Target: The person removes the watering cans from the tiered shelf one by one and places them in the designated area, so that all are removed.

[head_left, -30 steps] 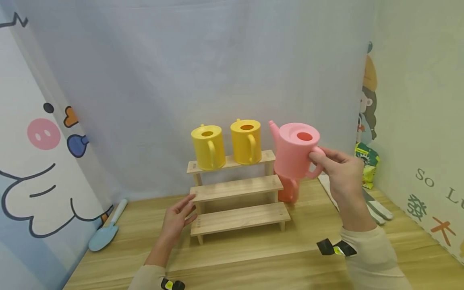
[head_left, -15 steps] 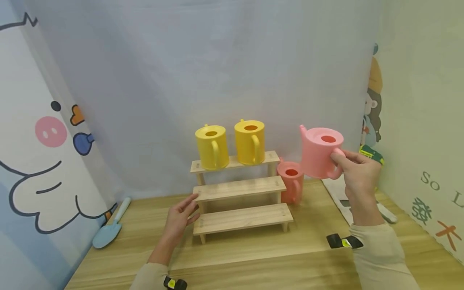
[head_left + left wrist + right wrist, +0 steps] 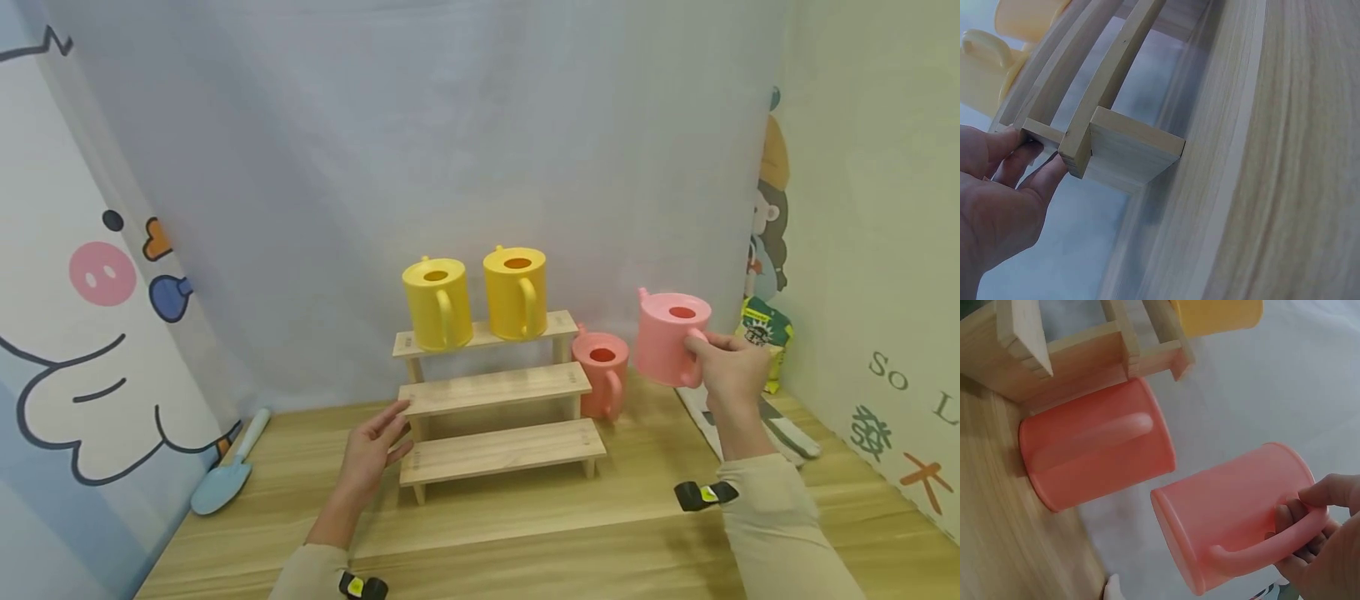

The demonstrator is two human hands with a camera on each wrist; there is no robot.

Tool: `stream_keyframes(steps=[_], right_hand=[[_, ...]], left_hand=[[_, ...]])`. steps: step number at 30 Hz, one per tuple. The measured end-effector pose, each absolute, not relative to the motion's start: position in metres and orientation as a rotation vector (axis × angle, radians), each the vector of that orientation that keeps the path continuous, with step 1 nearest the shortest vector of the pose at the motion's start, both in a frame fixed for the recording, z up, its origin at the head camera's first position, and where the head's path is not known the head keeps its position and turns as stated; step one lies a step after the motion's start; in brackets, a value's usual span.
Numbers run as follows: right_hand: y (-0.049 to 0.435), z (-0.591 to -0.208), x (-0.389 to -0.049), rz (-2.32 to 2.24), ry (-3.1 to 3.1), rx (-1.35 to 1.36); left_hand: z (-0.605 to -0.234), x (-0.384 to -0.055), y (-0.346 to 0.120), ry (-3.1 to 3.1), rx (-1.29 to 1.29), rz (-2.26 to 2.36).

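Our right grip (image 3: 733, 371) now has the pink can (image 3: 660, 350) lower and a little farther right than a second ago, when it hung beside the top tier with its base in front of the coral can (image 3: 597, 385). That can, left of the grip and just beside the stand, is now uncovered by it. We judge this to be work in mid-carry: the pink can is off the tiers, in the air and not yet set down.

The right grip is closed on the handle, thumb pressed on its upper part and fingers curled through the loop. We see the can's body left of the grip, upright or nearly so, spout pointing away from us, a gap between it and the coral can.

Our left grip (image 3: 367, 446) is relaxed and only half spread, holding no can; its fingertips touch the left ends of the two lower tiers of the wooden stand (image 3: 495, 387), perhaps to steady it. Up and right of that grip, two yellow cans (image 3: 438, 308) stand on the top tier, unmoved.
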State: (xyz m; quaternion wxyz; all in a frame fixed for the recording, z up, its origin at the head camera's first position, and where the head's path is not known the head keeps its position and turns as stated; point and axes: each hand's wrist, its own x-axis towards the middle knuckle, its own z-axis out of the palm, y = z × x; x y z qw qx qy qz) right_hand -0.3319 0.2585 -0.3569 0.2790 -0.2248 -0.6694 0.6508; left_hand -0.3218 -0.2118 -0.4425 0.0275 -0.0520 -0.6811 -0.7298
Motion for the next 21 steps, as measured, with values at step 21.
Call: stream_keyframes(steps=[21], right_hand=[[0.259,-0.407,-0.356,1.668,-1.940,-0.678]], left_hand=[[-0.440,-0.319,-0.212,-2.104,-0.164,-2.231]])
